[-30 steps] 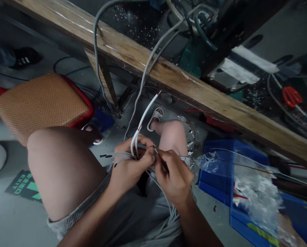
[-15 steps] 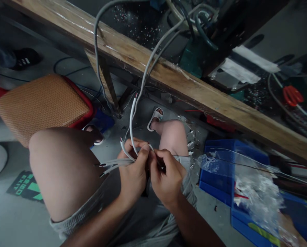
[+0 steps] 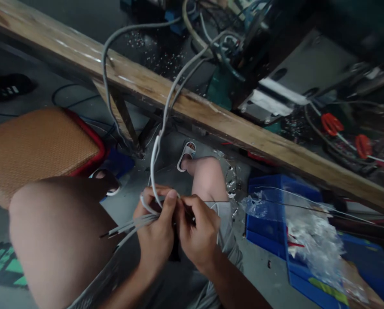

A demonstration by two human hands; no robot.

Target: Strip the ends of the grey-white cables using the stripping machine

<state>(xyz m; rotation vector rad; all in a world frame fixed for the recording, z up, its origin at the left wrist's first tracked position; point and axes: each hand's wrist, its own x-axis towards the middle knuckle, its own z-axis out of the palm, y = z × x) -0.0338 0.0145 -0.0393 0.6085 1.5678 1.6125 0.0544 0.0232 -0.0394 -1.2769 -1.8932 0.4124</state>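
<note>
Hands together, lower ctr of frame. L hand (image 3: 155,231) closed round a bunch of grey cables (image 3: 134,223); their loose ends stick out to the left over the bare thigh, some w/ dark tips. White cable (image 3: 153,161) rises from same grip, curving up twd the desk (image 3: 230,122); a short pale one curls beside it nr the L knuckles. R hand (image 3: 196,234) right up against L, thumb + forefinger bent in; can't tell what's btwn them, fingers hide it. More grey strands on the lap, bottom ctr.

Desk's wooden edge runs diag., upper left to right side, w/ a thick grey cord (image 3: 105,73) hanging over. Red-orange handles (image 3: 332,124) upper right. Blue bin (image 3: 266,240) w/ crumpled clear plastic (image 3: 319,240), lower right. Woven seat (image 3: 44,148), red rim, left side. Green-marked floor sign (image 3: 5,264) lower left. White sandal (image 3: 182,161) on a foot nr ctr.
</note>
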